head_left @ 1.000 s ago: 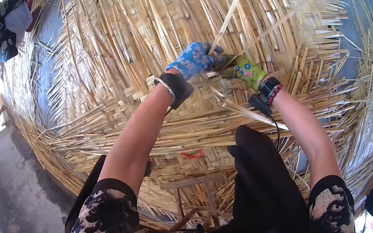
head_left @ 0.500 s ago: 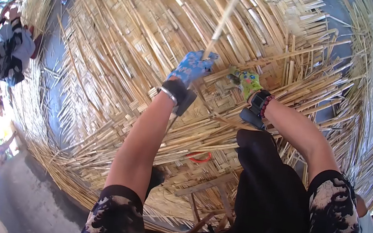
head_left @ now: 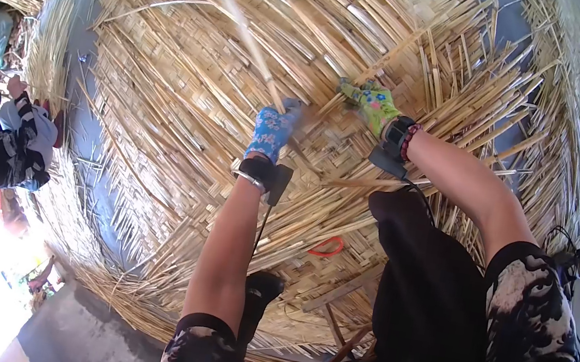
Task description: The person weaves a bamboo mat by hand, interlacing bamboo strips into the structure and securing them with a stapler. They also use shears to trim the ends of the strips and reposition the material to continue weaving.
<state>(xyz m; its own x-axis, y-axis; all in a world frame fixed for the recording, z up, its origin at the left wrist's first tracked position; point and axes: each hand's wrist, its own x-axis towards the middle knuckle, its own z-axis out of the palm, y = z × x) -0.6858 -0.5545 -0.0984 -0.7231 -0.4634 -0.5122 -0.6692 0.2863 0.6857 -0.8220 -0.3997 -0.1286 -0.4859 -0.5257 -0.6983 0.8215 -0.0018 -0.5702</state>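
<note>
My left hand (head_left: 272, 130), in a blue flowered glove, is closed round a long pale reed strip (head_left: 243, 27) that slants up to the upper left and is blurred at its far end. To its right, my right hand (head_left: 373, 107) wears a green flowered glove. Its fingers are closed on a flat reed strip (head_left: 387, 61) lying over the weave. Beneath both hands spreads a large woven reed mat (head_left: 327, 145) with many loose strips along its sides.
An orange-red loop (head_left: 327, 246) lies on the mat near my knees. Below it stands a small wooden stool (head_left: 339, 297). Another person (head_left: 12, 142) is at the far left beside bundled reeds (head_left: 59, 27). A grey concrete block (head_left: 88, 335) is at the lower left.
My left hand has moved left and down, and its strip has swung from leaning right to leaning left. My right hand has shifted slightly left and up. The view has turned a little.
</note>
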